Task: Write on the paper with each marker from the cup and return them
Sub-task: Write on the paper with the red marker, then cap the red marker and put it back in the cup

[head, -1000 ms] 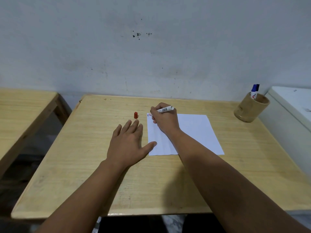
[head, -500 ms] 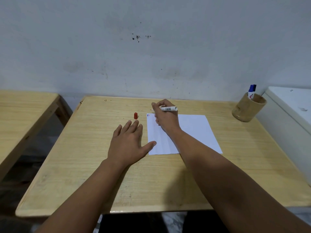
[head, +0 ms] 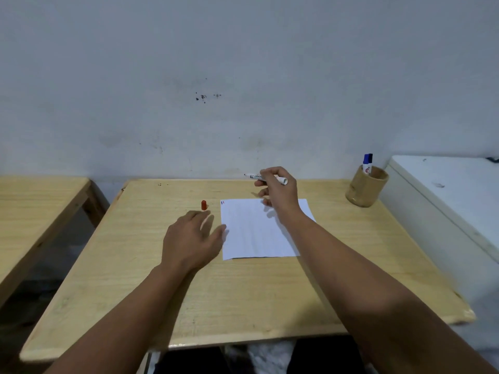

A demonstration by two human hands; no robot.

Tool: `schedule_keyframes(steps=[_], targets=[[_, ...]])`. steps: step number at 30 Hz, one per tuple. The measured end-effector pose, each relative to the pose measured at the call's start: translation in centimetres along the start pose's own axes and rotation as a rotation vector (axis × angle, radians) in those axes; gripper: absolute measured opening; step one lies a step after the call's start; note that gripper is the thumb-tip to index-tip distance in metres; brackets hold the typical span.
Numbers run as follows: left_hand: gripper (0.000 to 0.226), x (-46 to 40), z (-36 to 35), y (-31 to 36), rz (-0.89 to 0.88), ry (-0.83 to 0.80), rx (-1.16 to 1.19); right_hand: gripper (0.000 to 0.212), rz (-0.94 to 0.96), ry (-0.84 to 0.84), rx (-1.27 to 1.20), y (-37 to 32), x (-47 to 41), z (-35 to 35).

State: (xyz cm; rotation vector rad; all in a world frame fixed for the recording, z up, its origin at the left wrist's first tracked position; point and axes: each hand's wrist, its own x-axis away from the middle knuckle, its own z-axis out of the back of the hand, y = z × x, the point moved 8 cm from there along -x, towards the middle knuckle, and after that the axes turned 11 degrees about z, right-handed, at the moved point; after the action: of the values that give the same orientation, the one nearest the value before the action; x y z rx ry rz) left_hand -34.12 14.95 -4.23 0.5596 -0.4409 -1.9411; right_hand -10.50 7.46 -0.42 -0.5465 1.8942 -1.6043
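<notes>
A white sheet of paper (head: pixel 256 233) lies on the wooden table (head: pixel 243 292), with small blue and red marks at its top left corner. My right hand (head: pixel 278 193) is raised above the paper's far edge, shut on an uncapped white marker (head: pixel 266 178) held level with its tip pointing left. A red cap (head: pixel 204 205) stands upright on the table left of the paper. My left hand (head: pixel 190 238) hovers just in front of the cap, blurred, fingers apart and holding nothing. A wooden cup (head: pixel 367 188) at the far right holds a blue-capped marker (head: pixel 367 163).
A second wooden table (head: pixel 35 206) stands to the left across a gap. A white cabinet or appliance (head: pixel 445 206) sits against the table's right side, just behind the cup. A grey wall runs along the table's far edge.
My right hand has lifted off the paper's top left corner and moved right and up with the marker. My left hand has lifted from flat on the table and shifted toward the red cap.
</notes>
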Motion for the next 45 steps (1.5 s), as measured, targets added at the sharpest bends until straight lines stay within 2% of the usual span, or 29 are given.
schedule_keyframes(steps=[2,4,6,12,17,24,28,30,32,35,37,39,45], targets=[[0.044,-1.3,1.2,-0.5,0.117,0.084,0.142,0.006,-0.013,-0.010,-0.002,-0.3,0.4,0.6],[0.042,-2.7,1.8,-0.4,0.151,0.113,0.154,0.014,-0.030,-0.015,-0.029,-0.4,0.7,1.0],[0.043,-3.9,1.7,-0.2,0.162,0.081,0.093,0.021,-0.055,-0.023,-0.046,-0.4,1.1,1.2],[0.029,-6.2,0.2,-0.5,0.117,-0.016,-0.198,0.015,-0.091,-0.080,0.009,0.1,1.8,1.5],[0.036,-6.8,0.3,-0.4,0.173,-0.042,-0.164,0.010,-0.117,-0.123,0.055,0.5,2.0,2.4],[0.049,-6.9,-0.4,1.6,0.100,-0.111,-0.219,0.015,-0.103,-0.136,0.060,0.2,2.2,3.3],[0.037,-7.1,-1.1,1.4,0.097,-0.115,-0.221,0.016,-0.093,-0.169,0.092,0.4,2.2,3.4],[0.032,-7.3,-0.9,0.9,0.142,-0.094,-0.109,0.019,-0.077,-0.194,0.125,0.5,2.1,3.4],[0.019,-7.8,-0.3,0.5,0.237,-0.097,0.149,0.024,-0.049,-0.234,0.183,0.6,2.1,3.4],[0.011,-8.2,0.4,1.9,0.300,-0.201,0.592,0.026,-0.008,-0.289,0.248,0.6,2.2,3.0],[0.012,-8.0,1.3,3.7,0.292,-0.252,0.761,0.025,0.016,-0.304,0.266,0.6,2.4,2.8],[0.014,-7.7,2.1,5.4,0.271,-0.277,0.839,0.023,0.046,-0.303,0.280,0.2,2.6,2.6],[0.016,-6.8,3.5,8.4,0.230,-0.298,0.877,0.021,0.117,-0.270,0.281,-1.9,2.8,3.1]])
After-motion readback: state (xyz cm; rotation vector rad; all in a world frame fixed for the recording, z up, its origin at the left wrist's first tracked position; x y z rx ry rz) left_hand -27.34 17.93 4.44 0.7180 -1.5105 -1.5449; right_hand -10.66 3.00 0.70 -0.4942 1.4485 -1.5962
